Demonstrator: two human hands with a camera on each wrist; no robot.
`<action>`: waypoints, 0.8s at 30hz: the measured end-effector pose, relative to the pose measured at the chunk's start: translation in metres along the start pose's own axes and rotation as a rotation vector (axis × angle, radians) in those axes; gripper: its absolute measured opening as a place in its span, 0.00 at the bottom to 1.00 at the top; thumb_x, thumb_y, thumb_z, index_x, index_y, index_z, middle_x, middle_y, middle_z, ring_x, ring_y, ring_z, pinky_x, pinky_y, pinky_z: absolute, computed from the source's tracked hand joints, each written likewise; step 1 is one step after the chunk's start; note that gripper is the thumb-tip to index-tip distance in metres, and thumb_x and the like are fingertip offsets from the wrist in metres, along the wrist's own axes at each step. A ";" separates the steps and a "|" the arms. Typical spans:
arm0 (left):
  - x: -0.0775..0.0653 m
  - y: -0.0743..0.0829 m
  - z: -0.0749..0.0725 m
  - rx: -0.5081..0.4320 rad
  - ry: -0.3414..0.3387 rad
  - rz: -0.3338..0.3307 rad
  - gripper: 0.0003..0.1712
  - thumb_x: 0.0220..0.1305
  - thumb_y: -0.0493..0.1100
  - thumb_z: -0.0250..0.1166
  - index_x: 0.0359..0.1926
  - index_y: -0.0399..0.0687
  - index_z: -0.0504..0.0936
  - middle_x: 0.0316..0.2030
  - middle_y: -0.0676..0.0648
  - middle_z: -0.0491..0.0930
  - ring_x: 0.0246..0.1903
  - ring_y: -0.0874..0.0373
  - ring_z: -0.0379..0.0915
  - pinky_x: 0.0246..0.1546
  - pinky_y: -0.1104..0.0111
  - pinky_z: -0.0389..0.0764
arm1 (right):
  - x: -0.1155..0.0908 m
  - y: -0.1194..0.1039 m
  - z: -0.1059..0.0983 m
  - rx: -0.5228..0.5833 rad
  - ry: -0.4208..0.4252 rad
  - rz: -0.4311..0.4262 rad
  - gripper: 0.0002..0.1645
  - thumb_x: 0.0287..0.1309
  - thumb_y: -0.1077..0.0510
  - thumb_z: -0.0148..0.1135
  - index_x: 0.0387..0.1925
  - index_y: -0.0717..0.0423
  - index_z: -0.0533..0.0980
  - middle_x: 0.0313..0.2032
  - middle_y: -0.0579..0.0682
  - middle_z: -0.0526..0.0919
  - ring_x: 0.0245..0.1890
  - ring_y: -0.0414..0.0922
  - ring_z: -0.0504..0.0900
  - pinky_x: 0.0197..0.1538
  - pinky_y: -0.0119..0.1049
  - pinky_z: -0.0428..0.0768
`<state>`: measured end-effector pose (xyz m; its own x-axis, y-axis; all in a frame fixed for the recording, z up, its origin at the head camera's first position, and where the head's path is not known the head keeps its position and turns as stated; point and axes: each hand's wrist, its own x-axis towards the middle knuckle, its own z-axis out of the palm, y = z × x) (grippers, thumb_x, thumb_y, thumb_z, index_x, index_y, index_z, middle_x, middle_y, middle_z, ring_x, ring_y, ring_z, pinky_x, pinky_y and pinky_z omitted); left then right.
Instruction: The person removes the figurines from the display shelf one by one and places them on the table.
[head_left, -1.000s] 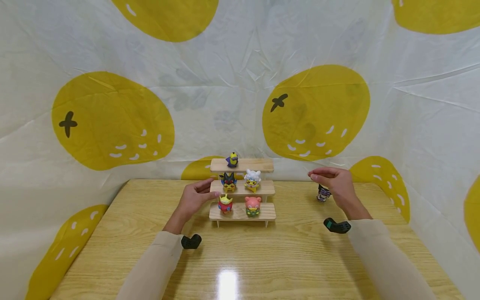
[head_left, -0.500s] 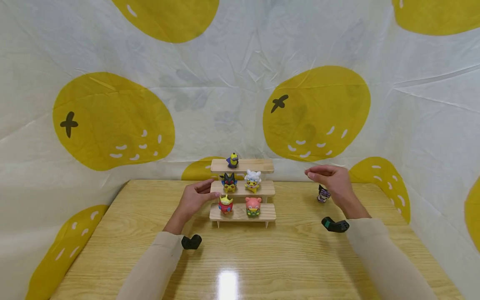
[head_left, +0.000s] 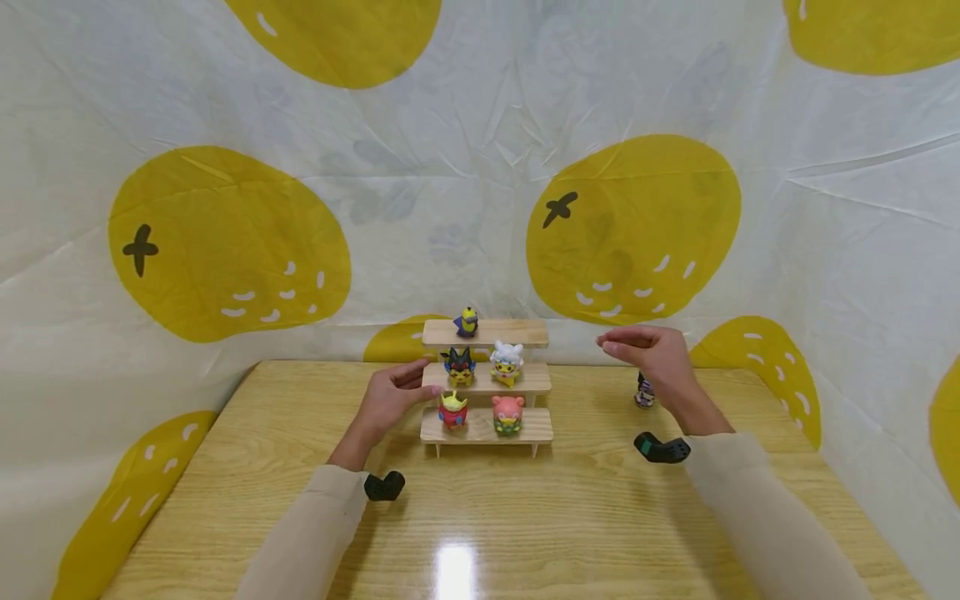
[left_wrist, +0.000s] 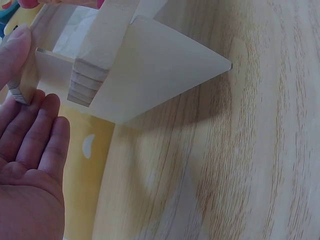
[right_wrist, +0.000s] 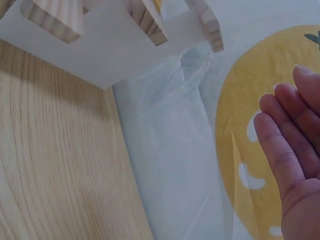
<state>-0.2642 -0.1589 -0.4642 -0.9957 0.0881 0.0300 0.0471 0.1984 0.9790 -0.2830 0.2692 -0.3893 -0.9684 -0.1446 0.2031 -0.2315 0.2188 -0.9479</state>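
A three-tier wooden display stand [head_left: 487,434] stands on the table. My left hand [head_left: 386,404] pinches the left end of its middle shelf; in the left wrist view the thumb [left_wrist: 16,52] lies against one face of the board and fingers [left_wrist: 55,140] lie on the other side. A yellow figurine in a dark cape [head_left: 467,322] tops the stand. Below are a black-eared figurine [head_left: 460,367], a white-hooded one [head_left: 507,362], a red-bodied one [head_left: 453,410] and a pink one [head_left: 507,415]. My right hand [head_left: 660,367] hovers right of the stand, with nothing visible in its fingers.
A dark purple figurine [head_left: 643,393] stands on the table [head_left: 480,508], partly behind my right hand. A white sheet [head_left: 442,200] with large yellow fruit prints hangs behind and at both sides. Black wrist devices [head_left: 385,486] show at both sleeves.
My right hand has drifted left toward the stand, covering more of the purple figurine. The left hand keeps its hold on the stand, and the figurines stay in place.
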 end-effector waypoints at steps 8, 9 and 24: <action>-0.001 -0.002 0.000 -0.007 0.000 -0.008 0.40 0.61 0.49 0.79 0.73 0.48 0.76 0.73 0.42 0.74 0.73 0.47 0.70 0.69 0.55 0.78 | 0.003 -0.008 0.012 -0.011 -0.012 0.017 0.24 0.67 0.53 0.71 0.55 0.68 0.83 0.41 0.33 0.92 0.47 0.32 0.87 0.52 0.21 0.84; -0.001 -0.002 -0.001 -0.008 -0.001 -0.006 0.41 0.61 0.49 0.79 0.73 0.48 0.76 0.73 0.42 0.73 0.74 0.47 0.69 0.69 0.54 0.78 | 0.004 -0.009 0.013 -0.002 -0.019 0.017 0.24 0.67 0.54 0.71 0.55 0.69 0.83 0.41 0.33 0.92 0.47 0.32 0.87 0.52 0.21 0.84; 0.000 -0.002 -0.001 -0.016 -0.009 0.000 0.41 0.60 0.50 0.79 0.73 0.49 0.76 0.73 0.42 0.73 0.74 0.47 0.69 0.69 0.54 0.78 | 0.016 -0.029 0.038 -0.060 -0.060 0.025 0.25 0.67 0.51 0.72 0.55 0.66 0.84 0.43 0.37 0.92 0.49 0.34 0.86 0.54 0.21 0.83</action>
<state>-0.2645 -0.1606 -0.4658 -0.9949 0.0971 0.0284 0.0458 0.1826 0.9821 -0.2878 0.2240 -0.3678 -0.9671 -0.1952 0.1633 -0.2146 0.2806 -0.9355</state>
